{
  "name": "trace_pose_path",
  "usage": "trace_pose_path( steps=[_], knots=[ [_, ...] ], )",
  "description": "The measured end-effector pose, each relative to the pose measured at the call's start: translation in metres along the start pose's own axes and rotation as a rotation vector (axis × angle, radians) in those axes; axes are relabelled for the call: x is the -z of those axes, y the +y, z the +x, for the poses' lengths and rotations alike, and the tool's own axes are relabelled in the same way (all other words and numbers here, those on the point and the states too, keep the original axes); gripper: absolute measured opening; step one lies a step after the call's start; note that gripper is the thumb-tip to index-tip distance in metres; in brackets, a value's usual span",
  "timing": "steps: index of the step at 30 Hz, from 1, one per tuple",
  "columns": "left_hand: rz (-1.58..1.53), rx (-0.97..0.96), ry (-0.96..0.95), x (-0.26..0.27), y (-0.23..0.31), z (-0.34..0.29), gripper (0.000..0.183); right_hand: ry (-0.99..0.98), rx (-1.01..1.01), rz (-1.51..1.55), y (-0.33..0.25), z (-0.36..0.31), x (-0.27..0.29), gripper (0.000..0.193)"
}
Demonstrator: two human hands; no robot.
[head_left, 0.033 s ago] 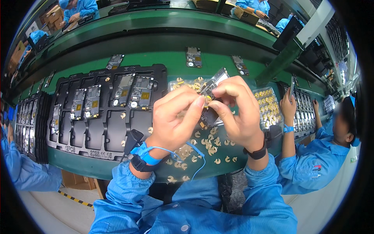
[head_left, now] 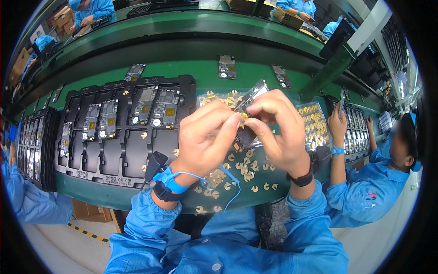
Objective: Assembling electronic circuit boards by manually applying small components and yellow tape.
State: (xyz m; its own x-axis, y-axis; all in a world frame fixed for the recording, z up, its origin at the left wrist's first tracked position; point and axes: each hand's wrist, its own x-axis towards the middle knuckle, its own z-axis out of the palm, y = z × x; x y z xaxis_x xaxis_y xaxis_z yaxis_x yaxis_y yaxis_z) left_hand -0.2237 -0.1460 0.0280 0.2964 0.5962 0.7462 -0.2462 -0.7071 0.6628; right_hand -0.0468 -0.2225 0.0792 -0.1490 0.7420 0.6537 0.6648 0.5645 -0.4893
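A narrow dark circuit board (head_left: 252, 95) is held tilted over the bench, between my two hands. My left hand (head_left: 204, 132) is closed on it, thumb and forefinger pinching near a small round gold-coloured piece (head_left: 243, 117) on the board. My right hand (head_left: 281, 125) grips the same board from the other side, its curled forefinger and thumb close to the gold piece. The fingers hide much of the board. Several small pale gold notched discs (head_left: 248, 175) lie scattered below my hands. A blue wrist strap (head_left: 172, 179) with a coiled cord circles my left wrist.
A black moulded tray (head_left: 112, 157) with several circuit boards stands at left, beside stacked trays (head_left: 35, 148). More boards (head_left: 226, 67) lie along the green bench (head_left: 191, 80). A clear sheet of gold round pieces (head_left: 314, 125) is right. A co-worker (head_left: 372, 187) sits at far right.
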Motion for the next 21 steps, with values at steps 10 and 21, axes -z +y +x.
trace_pose_path(
  steps=[10,21],
  knots=[
    [0.116,-0.158,-0.080,-0.0004,-0.0019,0.0003,0.006,-0.065,-0.196,0.192,0.0031,-0.0053,0.0089,0.011],
    [0.059,-0.041,-0.089,-0.0017,-0.0036,-0.0008,0.003,-0.064,-0.453,0.459,-0.0011,-0.0057,0.0075,0.010]
  ],
)
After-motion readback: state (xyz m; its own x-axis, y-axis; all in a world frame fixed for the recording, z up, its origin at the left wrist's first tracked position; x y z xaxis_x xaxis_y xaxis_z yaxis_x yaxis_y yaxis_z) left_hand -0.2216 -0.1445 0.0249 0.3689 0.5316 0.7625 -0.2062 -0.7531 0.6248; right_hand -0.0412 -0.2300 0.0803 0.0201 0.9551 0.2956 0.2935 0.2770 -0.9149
